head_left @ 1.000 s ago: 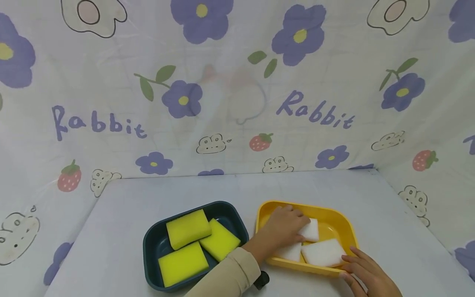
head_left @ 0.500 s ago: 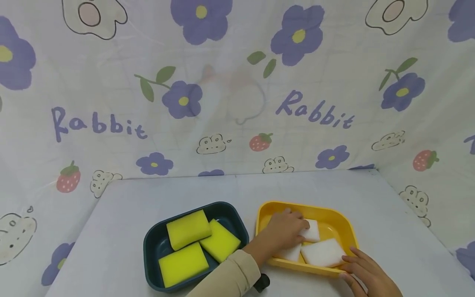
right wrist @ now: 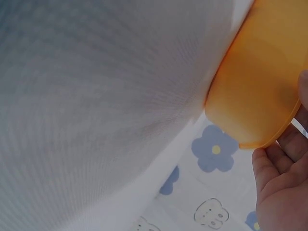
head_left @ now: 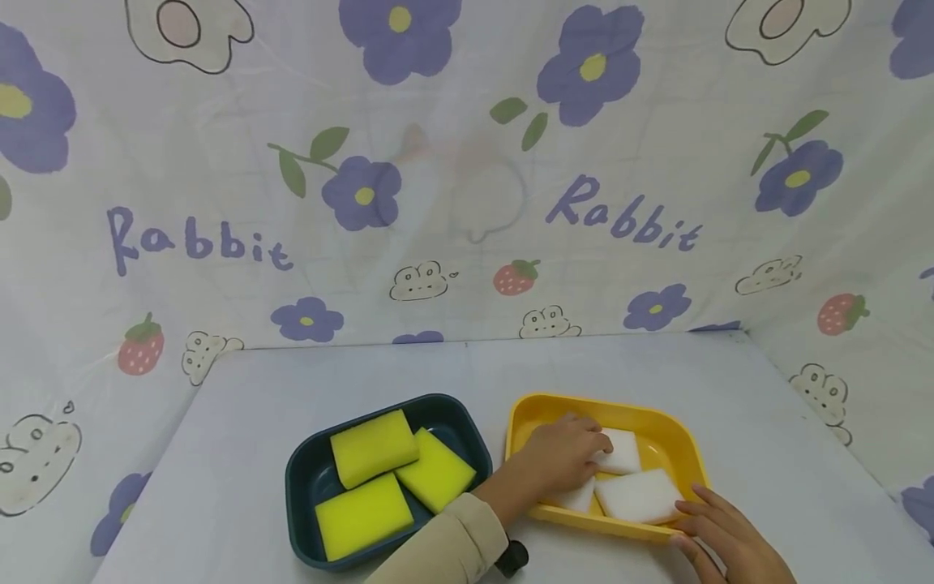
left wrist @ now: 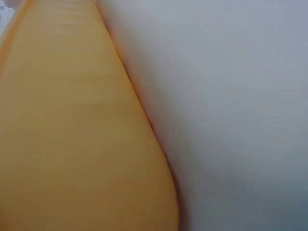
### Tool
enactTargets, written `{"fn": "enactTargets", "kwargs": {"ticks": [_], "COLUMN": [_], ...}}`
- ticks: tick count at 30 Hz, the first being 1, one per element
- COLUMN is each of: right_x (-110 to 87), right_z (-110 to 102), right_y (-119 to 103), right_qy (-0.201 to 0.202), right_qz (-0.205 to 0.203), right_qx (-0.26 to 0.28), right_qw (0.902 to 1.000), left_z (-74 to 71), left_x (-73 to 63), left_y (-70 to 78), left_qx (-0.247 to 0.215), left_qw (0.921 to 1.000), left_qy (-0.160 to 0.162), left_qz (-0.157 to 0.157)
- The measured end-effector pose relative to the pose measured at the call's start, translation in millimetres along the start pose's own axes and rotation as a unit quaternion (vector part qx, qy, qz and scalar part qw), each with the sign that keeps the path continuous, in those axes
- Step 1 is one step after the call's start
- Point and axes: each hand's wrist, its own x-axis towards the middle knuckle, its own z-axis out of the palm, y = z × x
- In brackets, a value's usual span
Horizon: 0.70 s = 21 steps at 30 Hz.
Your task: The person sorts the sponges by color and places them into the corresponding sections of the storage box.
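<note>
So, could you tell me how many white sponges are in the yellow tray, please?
3. One white sponge lies at the back under the left hand, one at the front beside that hand, one front right. The hand might hide more.

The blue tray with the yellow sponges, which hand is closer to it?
Left. The left hand lies in the yellow tray just beside the blue tray; the right hand is at the yellow tray's far corner.
</note>
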Motion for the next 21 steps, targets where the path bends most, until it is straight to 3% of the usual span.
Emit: {"fn": "enactTargets", "kwargs": {"ticks": [6,12,15,18,21], "right_x": [1.1,2.0,1.8,1.7,1.2], "right_z": [1,0,1,4,4], "right_y": [-2,-2,-3,-6,-6], "right_qy": [-0.002,0.004,0.011,0.017,0.025], "right_qz": [0.002,0.0,-0.011,-0.022,-0.031], "right_qx": [0.001,-0.002,-0.003,-0.011,-0.016], "right_qw": [1.0,1.0,0.9999,0.9995,0.9991], "left_z": [-6.4,-26.1,-39.1,-49.0,-54.2], "left_x": [-26.5,-63.9,-89.6,-122.4,-157.8], "left_y": [-13.4,-25.1,-31.9,-42.4,-55.6], "left_qx": [0.034,0.023,-0.001,-0.028,-0.053], "left_qw": [0.9981,0.9951,0.9942,0.992,0.9852], "left_qy": [0.051,0.076,0.066,0.036,0.008], "left_qz": [-0.012,-0.058,-0.085,-0.118,-0.163]}}
